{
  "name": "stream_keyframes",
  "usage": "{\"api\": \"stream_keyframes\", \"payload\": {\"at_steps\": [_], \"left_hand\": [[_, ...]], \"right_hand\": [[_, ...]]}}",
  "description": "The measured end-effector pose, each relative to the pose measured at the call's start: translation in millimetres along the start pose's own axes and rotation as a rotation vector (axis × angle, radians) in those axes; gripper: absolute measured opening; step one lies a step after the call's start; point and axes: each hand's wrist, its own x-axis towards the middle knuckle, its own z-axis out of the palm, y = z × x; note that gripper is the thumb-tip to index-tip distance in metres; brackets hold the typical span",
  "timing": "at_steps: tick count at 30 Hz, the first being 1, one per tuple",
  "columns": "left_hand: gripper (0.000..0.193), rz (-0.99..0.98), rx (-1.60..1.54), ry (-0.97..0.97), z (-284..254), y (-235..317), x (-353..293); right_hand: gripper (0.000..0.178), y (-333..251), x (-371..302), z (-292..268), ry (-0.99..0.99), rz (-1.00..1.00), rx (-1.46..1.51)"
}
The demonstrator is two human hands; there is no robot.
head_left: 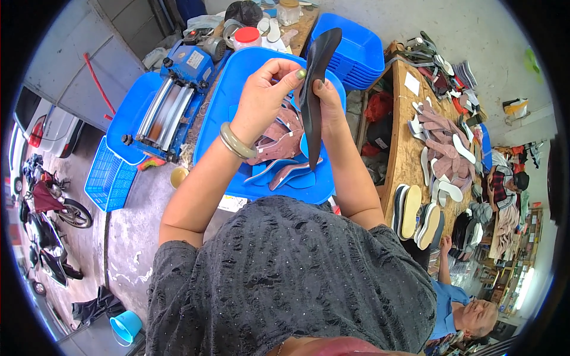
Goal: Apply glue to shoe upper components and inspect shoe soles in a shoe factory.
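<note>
Black sheet [311, 110], edges pinched by left fingers [294, 79] and right fingers [320, 88], in open air above blue tub [224, 99].

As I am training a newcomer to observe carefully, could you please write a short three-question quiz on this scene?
1. Fill in: the bangle is worn on the person's ____ wrist.
2. Choose: the right hand holds (a) a white sole, (b) a black piece, (c) a blue basin.
3. True or false: the roller machine stands to the right of the large tub.

Key: 1. left; 2. b; 3. false, the roller machine stands to the left of the large tub.
</note>
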Motion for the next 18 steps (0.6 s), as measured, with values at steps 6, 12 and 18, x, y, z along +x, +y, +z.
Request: {"api": "stream_keyframes", "payload": {"at_steps": [6,12,18], "left_hand": [[0.019,-0.076,-0.044,-0.004,-8,-6,0],[0.023,-0.107,-0.063,-0.010,-17,-9,0],[0.027,-0.121,-0.059,-0.030,-24,-2,1]], "right_hand": [[0.039,2,-1,0,0.022,0.001,-0.045],[0.039,-2,-7,11,0.080,0.027,-0.113],[0.037,0,-14,9,0.049,0.092,-0.207]]}}
